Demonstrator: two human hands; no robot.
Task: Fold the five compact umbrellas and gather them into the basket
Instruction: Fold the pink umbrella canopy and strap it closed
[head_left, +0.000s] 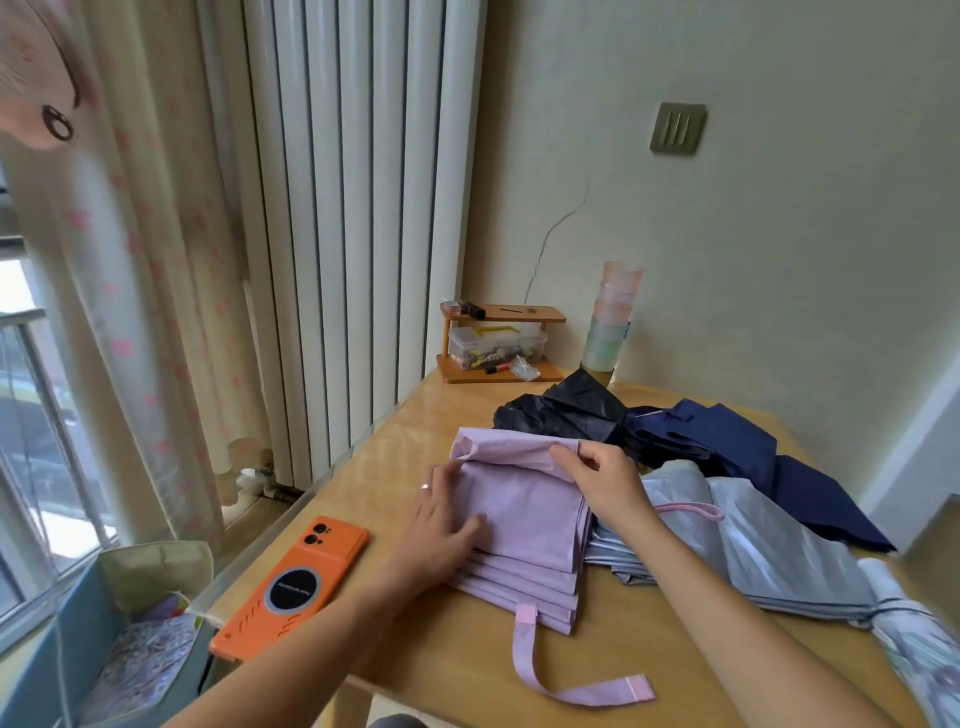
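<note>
A lilac compact umbrella (524, 525) lies on the wooden table (467, 665) with its panels stacked flat and its strap (550, 680) trailing toward the front edge. My left hand (441, 525) rests flat on its left side. My right hand (602, 480) pinches the folded upper edge of the lilac fabric. To the right lie a silver-grey umbrella (769, 540), a navy one (753, 447) and a black one (566, 410), all loose. A pale patterned umbrella (914, 639) shows at the right edge. A fabric basket (130, 623) stands below the table's left side.
An orange phone (293, 587) lies on the table's left part. At the back stand a small wooden rack (498, 343) with a plastic box and stacked pastel cups (610, 317). A radiator (353, 208) and curtain (145, 286) are on the left.
</note>
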